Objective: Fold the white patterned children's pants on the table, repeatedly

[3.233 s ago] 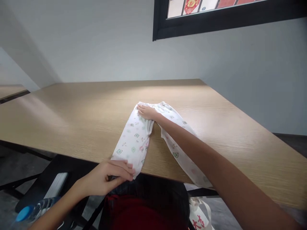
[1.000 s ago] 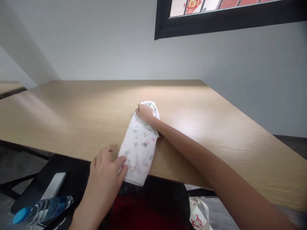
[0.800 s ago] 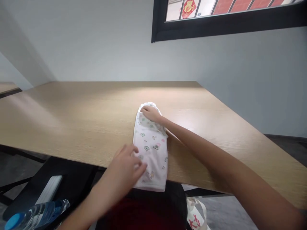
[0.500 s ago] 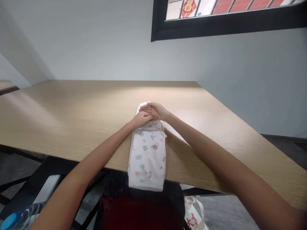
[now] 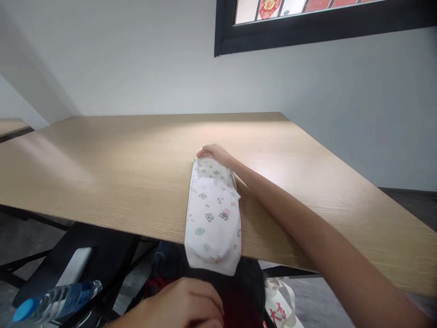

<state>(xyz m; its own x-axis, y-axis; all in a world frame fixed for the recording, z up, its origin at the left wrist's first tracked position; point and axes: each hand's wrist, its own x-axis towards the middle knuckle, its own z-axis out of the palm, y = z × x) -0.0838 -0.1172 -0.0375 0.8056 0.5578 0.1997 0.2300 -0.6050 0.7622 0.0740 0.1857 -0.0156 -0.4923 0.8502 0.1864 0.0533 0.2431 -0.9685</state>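
A pair of small white pants (image 5: 213, 214) with a coloured print lies folded lengthwise on the wooden table (image 5: 119, 173). Its leg end hangs over the table's near edge. My right hand (image 5: 214, 154) rests on the far, waistband end, with its fingers closed over the cloth's edge. My left hand (image 5: 186, 303) is below the table's near edge, just under the hanging hem and apart from it. Its fingers are curled downward, and whatever is under them is hidden.
A water bottle with a blue cap (image 5: 51, 303) lies at the bottom left beside a black seat (image 5: 99, 253). A white bag with red characters (image 5: 282, 310) sits under the table. A grey wall and a black window frame (image 5: 307, 32) stand behind. Another table's corner (image 5: 12, 125) shows at far left.
The spread pants were folded leg over leg. My left hand slid up the cloth to the waistband and then drew back below the table edge. My right hand stayed at the waistband.
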